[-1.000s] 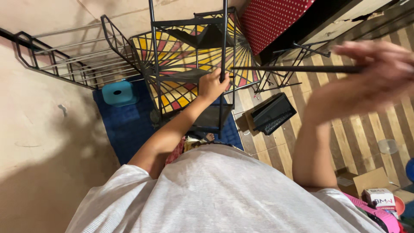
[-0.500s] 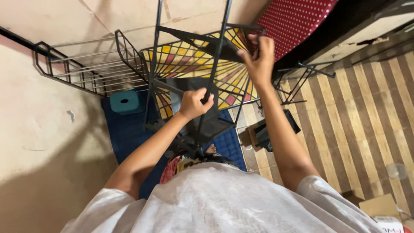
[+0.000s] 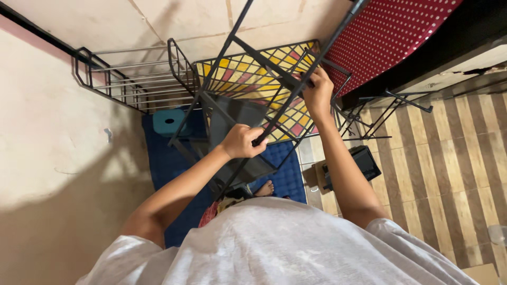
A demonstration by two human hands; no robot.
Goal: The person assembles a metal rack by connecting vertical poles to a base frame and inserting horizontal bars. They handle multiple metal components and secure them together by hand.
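A black metal rack frame with thin upright tubes and wire-mesh shelves stands in front of me, seen from above. My left hand is closed around one slanting black tube of the frame. My right hand grips a crossbar higher up, at the frame's far right side. A dark flat shelf panel lies inside the frame below my left hand. Under the frame shows a yellow, red and blue patterned mat.
A wire basket shelf leans at the wall on the left. A blue cushion mat with a teal tape roll lies on the floor. A black box and more black frame parts sit right, beside a red dotted mattress.
My right hand swung in from the far right and took hold of the frame's crossbar. My left hand slid lower along the tube. The view tilted down slightly.
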